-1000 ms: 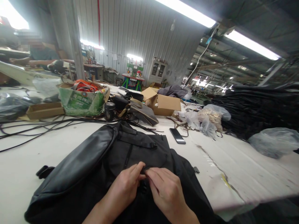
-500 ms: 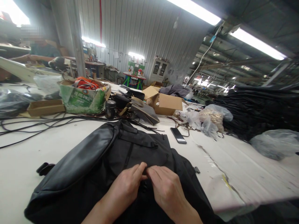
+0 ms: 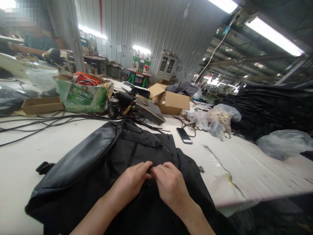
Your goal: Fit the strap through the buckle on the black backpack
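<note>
A black backpack point(image 3: 102, 156) lies flat on the white table point(image 3: 244, 169) in front of me. My left hand point(image 3: 130, 182) and my right hand point(image 3: 170, 186) meet at its middle, fingertips pinched together on a fold of the black fabric. Whatever small part sits between the fingertips is hidden. A black strap with a buckle point(image 3: 146, 142) crosses the bag above my hands, and a zip runs down beside it.
A phone point(image 3: 184, 135) lies just beyond the bag. Behind stand a green box point(image 3: 83, 98), a brown carton point(image 3: 171, 102), plastic bags point(image 3: 215, 120), black cords point(image 3: 36, 122) and stacked black material point(image 3: 274, 111). A small black clip point(image 3: 44, 167) lies at left. Another person works at far left.
Both hands have stayed pinched at the same spot on the bag. The view has shifted slightly, so the hands sit a little higher in frame.
</note>
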`<state>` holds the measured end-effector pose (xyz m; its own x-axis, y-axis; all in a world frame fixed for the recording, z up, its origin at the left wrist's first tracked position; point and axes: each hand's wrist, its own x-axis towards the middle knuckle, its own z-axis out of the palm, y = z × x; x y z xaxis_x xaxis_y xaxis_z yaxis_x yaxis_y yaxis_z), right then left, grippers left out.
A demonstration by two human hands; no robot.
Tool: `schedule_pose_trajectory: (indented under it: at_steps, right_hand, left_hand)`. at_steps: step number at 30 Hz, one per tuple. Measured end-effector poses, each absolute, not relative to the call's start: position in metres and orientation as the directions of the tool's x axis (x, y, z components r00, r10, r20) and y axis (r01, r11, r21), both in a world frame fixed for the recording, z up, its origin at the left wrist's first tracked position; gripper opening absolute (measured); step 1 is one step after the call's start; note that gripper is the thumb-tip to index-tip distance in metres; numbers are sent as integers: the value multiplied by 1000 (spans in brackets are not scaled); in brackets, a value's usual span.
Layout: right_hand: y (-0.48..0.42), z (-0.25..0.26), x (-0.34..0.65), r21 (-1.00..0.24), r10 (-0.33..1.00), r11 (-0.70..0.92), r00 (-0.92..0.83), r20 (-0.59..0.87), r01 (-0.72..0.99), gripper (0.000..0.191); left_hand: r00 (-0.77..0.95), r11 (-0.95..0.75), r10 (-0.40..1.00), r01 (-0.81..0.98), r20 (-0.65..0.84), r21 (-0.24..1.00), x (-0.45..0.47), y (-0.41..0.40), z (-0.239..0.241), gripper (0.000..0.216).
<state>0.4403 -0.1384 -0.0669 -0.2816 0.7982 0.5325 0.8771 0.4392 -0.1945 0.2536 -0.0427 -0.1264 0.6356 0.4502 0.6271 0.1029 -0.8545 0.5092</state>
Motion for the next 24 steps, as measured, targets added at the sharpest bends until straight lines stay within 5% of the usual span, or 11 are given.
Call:
schedule_pose_trajectory:
  at_steps: [7, 13, 24]
  right_hand:
    - [-147, -70, 435, -352, 807, 366, -105, 581, 862, 19]
    - [-146, -71, 433, -355, 805, 365, -100, 585, 861, 21]
    - [-148, -73, 434, -360, 803, 365, -95, 589, 858, 18]
  left_hand:
    - [646, -584, 627, 21, 435, 811, 248, -48, -123, 106]
    - [633, -618, 614, 13, 472, 786, 244, -47, -125, 55]
    - [679, -671, 549, 11, 487, 742, 246, -45, -125, 54]
